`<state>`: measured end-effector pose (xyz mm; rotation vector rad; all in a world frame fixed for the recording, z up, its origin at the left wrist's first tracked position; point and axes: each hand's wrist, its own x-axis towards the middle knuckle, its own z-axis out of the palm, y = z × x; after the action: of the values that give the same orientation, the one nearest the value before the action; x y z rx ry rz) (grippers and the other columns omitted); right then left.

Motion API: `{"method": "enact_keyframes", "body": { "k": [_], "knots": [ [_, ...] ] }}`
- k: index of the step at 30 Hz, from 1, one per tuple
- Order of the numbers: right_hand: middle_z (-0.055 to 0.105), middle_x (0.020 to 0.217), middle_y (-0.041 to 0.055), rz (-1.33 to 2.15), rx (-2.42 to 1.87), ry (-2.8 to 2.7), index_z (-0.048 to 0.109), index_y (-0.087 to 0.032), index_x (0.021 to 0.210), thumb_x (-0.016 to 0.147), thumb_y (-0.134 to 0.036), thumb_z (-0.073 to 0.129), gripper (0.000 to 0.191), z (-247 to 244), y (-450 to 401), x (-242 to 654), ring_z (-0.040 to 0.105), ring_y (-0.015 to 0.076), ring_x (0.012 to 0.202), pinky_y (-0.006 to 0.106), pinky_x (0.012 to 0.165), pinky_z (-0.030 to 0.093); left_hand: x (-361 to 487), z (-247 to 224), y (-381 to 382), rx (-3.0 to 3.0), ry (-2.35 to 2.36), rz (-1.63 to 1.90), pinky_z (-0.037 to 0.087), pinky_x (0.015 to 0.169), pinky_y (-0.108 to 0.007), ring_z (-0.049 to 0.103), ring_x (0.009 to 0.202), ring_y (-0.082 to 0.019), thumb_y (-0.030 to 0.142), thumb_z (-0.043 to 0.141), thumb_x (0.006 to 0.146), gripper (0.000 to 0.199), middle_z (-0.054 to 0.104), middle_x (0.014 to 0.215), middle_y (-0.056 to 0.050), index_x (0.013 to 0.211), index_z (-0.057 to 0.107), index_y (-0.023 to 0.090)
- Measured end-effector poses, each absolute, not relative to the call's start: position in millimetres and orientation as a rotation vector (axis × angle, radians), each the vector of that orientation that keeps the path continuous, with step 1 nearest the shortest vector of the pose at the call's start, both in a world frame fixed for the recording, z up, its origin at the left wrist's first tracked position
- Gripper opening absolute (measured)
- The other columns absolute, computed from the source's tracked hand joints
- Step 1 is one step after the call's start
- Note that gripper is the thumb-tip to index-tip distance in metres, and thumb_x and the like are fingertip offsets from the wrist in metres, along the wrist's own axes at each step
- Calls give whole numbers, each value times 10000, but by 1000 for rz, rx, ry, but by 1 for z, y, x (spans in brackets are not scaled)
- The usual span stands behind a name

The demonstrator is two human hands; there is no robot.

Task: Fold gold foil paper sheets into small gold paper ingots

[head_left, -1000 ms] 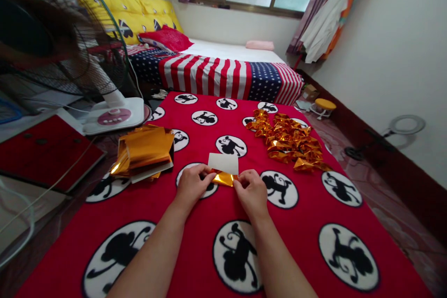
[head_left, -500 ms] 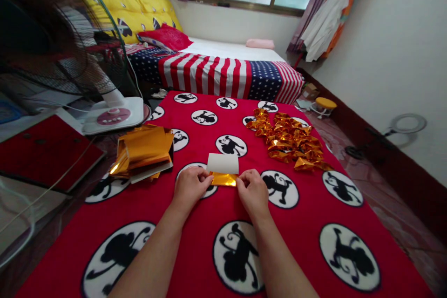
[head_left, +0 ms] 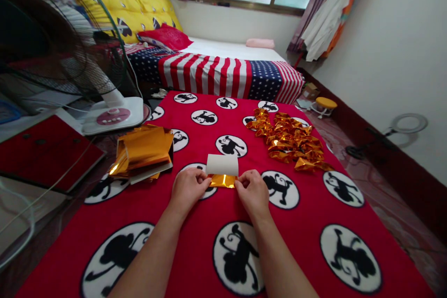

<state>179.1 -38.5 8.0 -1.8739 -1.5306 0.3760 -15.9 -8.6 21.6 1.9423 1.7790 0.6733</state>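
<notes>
A sheet of paper (head_left: 222,180), gold foil on one side and pale on the other, lies partly folded on the red cloth (head_left: 195,251). Its pale part curls up at the far side, with the gold strip nearer to me. My left hand (head_left: 188,188) pinches the left end of the gold strip, and my right hand (head_left: 253,191) pinches the right end. To the left is a stack of flat gold sheets (head_left: 146,149). Several folded gold pieces (head_left: 289,139) form a pile at the right.
A running fan (head_left: 111,109) stands at the left beside a red panel (head_left: 45,144). Beyond the cloth is a bed (head_left: 223,74) with a striped cover. A yellow stool (head_left: 326,103) is on the floor at the right.
The gold strip looks slightly taller, and the pale part now leans toward me over its far edge. Both hands have barely moved.
</notes>
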Motion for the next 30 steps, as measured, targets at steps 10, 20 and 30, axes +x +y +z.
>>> {"method": "enact_keyframes", "body": {
  "k": [10,20,30],
  "knots": [
    [604,836,9,431,-1860,-1503,642,-212,708,787,-279,600,113,9,-40,178,578,152,680,282,636,405,-21,14,-5,1811,1615,813,417,690,-268,633,760,-180,338,570,826,236,711,769,-28,705,709,192],
    [624,858,15,620,-1729,-1463,703,-217,755,813,-348,595,180,9,-42,179,574,150,703,259,634,416,-23,16,-7,1870,1444,819,407,692,-262,589,740,-153,356,562,835,310,629,744,-17,595,643,178],
    [600,786,-11,476,-1876,-1552,566,-198,593,708,-260,658,160,13,-41,176,553,139,701,249,606,356,-20,13,-9,1904,1562,819,434,752,-286,628,821,-180,293,609,777,275,639,736,-24,527,587,182]
  ]
}}
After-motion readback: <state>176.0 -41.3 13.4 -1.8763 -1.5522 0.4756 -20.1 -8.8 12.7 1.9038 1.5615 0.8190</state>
